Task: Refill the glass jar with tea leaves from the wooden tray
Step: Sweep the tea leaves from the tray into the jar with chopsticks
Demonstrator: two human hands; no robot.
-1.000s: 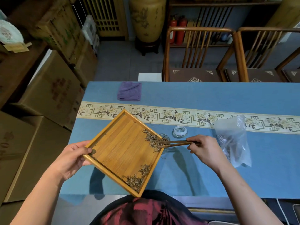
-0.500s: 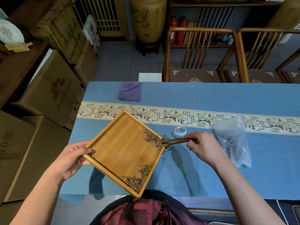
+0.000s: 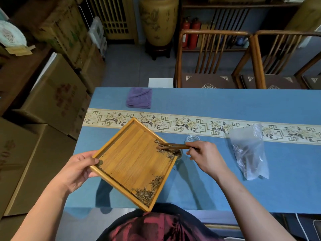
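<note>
Hands at work: left hand [image 3: 76, 168] grips square slatted bamboo tray [image 3: 133, 162]; right hand [image 3: 205, 157] pinches slim wooden tongs [image 3: 171, 146] over dry, wiry tea leaves [image 3: 167, 151].

The wooden tray [image 3: 132, 162], held tilted above the blue table [image 3: 208, 105] by the left hand [image 3: 78, 169], covers most of the glass jar [image 3: 178, 154] beneath its right corner, and the tongs [image 3: 172, 146] in the right hand [image 3: 206, 157] cross that same corner. Just behind the jar sits a glass lid [image 3: 192, 138], and to the right a plastic bag [image 3: 248, 152] lies well apart from the hand. The purple cloth [image 3: 139, 97] at the far edge leaves bare cloth between it and the tray
</note>
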